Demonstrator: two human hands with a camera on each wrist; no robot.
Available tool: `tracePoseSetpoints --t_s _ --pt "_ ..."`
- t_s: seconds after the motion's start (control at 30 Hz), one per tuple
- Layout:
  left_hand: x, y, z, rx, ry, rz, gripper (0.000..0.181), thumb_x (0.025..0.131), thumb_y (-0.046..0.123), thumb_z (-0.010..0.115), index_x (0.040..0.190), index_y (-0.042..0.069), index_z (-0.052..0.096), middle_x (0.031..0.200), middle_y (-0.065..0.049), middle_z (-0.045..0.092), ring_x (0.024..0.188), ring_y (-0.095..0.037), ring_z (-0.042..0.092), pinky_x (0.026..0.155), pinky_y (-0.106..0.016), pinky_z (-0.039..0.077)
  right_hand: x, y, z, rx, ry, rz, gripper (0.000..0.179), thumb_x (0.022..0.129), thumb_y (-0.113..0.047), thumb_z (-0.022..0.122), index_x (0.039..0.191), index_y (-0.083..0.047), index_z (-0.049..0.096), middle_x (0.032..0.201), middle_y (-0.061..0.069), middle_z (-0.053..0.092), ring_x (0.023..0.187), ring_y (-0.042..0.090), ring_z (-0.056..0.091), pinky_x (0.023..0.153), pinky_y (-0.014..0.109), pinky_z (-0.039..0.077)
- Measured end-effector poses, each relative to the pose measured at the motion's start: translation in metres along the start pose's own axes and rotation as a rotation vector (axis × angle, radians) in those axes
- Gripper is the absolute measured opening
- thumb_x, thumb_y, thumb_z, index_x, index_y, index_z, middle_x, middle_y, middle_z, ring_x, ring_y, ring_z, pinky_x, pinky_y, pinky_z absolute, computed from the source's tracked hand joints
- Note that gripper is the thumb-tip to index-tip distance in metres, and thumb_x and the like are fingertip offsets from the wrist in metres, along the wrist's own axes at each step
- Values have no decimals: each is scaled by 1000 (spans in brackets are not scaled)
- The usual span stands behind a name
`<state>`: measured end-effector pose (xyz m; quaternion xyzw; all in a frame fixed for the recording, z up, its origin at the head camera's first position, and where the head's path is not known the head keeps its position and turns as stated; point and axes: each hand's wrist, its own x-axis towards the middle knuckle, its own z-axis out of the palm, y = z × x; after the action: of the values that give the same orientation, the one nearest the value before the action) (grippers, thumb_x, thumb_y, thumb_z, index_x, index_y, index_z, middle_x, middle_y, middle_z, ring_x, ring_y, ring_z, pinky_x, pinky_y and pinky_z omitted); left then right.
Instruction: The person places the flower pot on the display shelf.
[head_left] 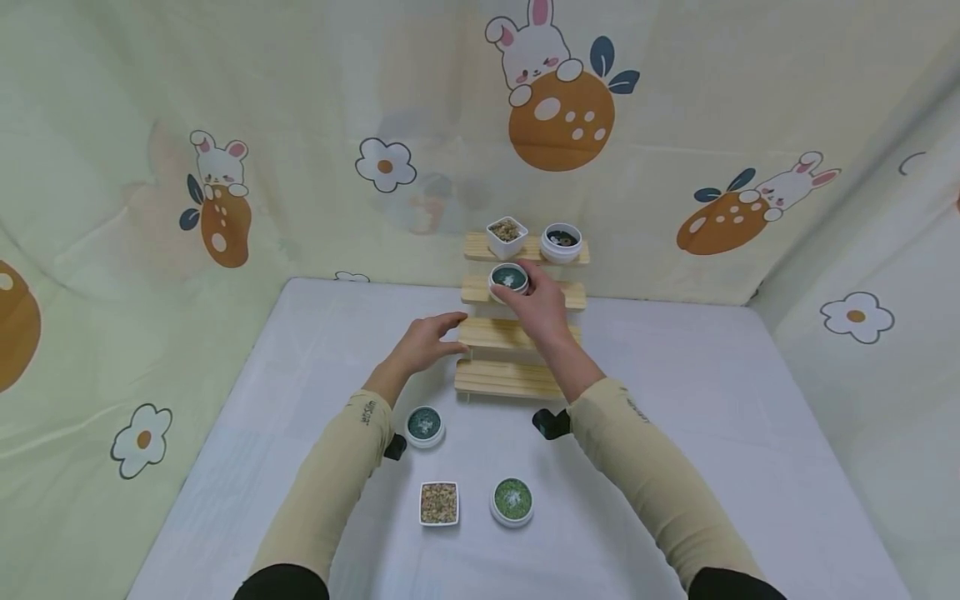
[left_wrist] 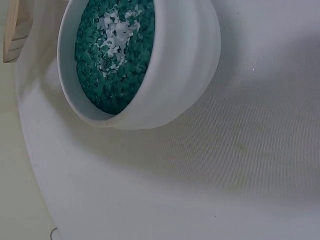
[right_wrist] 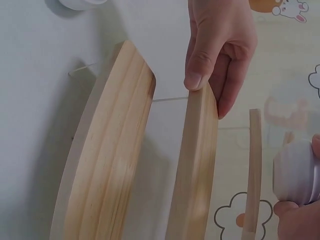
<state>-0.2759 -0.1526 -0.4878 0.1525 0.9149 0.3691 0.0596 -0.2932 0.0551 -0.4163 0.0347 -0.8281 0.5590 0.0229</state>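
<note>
Right hand (head_left: 542, 312) is curled, thumb and fingers round the white teal-filled pot (head_left: 509, 276), over the left part of the second-from-far board (head_left: 574, 297); can't tell if the base touches wood. Left hand (head_left: 422, 343) is parted just board-wide, thumb and fingers pinching the left end of the second-from-near board (head_left: 495, 334) (right wrist view shows the grip best). Far board (head_left: 533, 248): square gravel pot (head_left: 506, 237) left, round dark-filled pot (head_left: 561, 243) right. Desk (head_left: 675, 433): second teal pot (head_left: 425, 427) beside left sleeve (head_left: 330, 467); nearer, square gravel dish (head_left: 438, 504) left, green-filled pot (head_left: 512, 501) right.
</note>
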Motion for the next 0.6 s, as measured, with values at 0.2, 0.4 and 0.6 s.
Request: tracePoseSetpoints --t_s 0.2,0.4,0.6 --pt "1 0 1 -7 -5 -7 65 87 30 75 143 7 50 140 -11 55 129 -29 52 108 -38 43 2 2 4 -17 7 4 62 86 -29 77 140 -11 53 134 9 58 118 21 56 99 37 48" --pt "0 -1 2 -7 -2 -4 65 87 31 75 142 8 51 140 -11 55 128 -28 52 108 -37 43 2 2 6 -46 14 20 66 86 -30 77 143 -10 51 137 11 56 121 23 55 103 38 46" --pt "0 0 1 -3 2 5 65 87 30 75 142 7 51 140 -11 55 128 -28 52 108 -37 43 2 5 6 -46 20 22 67 86 -32 76 144 -9 49 138 11 56 122 24 55 103 39 46"
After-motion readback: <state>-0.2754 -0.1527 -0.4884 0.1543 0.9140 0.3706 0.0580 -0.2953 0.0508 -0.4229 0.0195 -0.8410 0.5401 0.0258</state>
